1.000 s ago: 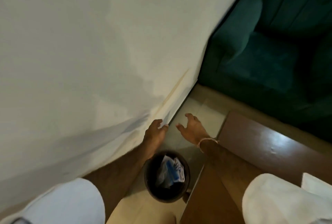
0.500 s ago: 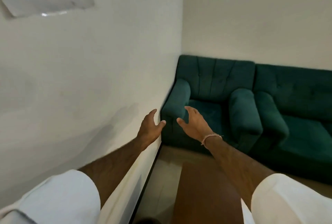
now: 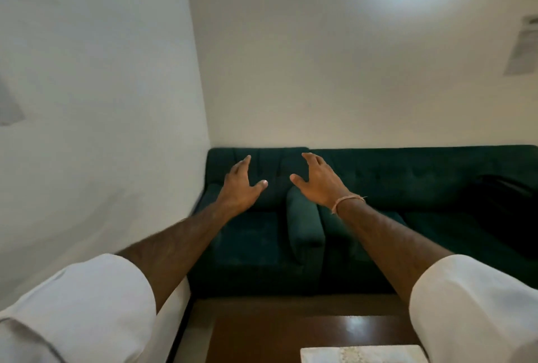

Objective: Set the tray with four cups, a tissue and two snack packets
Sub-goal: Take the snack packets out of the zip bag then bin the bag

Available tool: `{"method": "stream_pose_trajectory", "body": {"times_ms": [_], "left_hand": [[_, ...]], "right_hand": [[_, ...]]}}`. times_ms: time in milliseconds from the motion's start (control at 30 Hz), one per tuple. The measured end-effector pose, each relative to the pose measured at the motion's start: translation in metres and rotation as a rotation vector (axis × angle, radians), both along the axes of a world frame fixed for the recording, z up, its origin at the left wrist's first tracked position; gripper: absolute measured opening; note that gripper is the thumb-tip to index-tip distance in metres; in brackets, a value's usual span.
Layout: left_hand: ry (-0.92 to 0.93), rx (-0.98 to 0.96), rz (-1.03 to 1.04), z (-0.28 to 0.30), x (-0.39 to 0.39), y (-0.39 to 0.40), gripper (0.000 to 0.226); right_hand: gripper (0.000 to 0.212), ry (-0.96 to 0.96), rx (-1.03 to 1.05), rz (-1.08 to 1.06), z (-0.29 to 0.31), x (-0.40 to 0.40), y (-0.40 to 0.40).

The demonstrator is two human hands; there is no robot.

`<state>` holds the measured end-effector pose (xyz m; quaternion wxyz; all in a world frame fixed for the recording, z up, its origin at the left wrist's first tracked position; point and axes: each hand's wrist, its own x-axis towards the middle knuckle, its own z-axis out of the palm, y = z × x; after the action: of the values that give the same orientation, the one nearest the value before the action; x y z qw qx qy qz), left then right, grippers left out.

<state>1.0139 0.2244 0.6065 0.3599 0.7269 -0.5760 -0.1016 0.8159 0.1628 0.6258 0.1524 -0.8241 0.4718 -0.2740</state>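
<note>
My left hand [image 3: 241, 185] and my right hand [image 3: 318, 180] are stretched out in front of me at the same height, palms facing each other, fingers apart, a short gap between the thumbs. Both hold nothing. A thin pink thread band circles my right wrist. White short sleeves cover both upper arms. No tray, cup, tissue or snack packet shows. A white rectangular thing with a pale pattern [image 3: 361, 355] lies at the bottom edge on the table; I cannot tell what it is.
A dark green sofa [image 3: 407, 188] runs along the far wall, with a padded armrest [image 3: 304, 225] below my hands. A brown glossy table [image 3: 276, 336] sits at the bottom. A white wall [image 3: 96, 100] is close on the left. Something dark [image 3: 506, 208] lies on the sofa's right end.
The view has swung up from the floor and the black bin to the sofa and far wall. Both hands stayed raised, open, and have spread slightly apart.
</note>
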Motion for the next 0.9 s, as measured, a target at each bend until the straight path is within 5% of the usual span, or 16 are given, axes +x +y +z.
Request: {"method": "stream_pose_trajectory", "body": {"times_ms": [900], "left_hand": [[-0.053, 0.203, -0.556, -0.05, -0.621, -0.198, 0.083]], "right_hand": [[0.071, 0.08, 0.087, -0.611, -0.054, -0.631, -0.093]]}}
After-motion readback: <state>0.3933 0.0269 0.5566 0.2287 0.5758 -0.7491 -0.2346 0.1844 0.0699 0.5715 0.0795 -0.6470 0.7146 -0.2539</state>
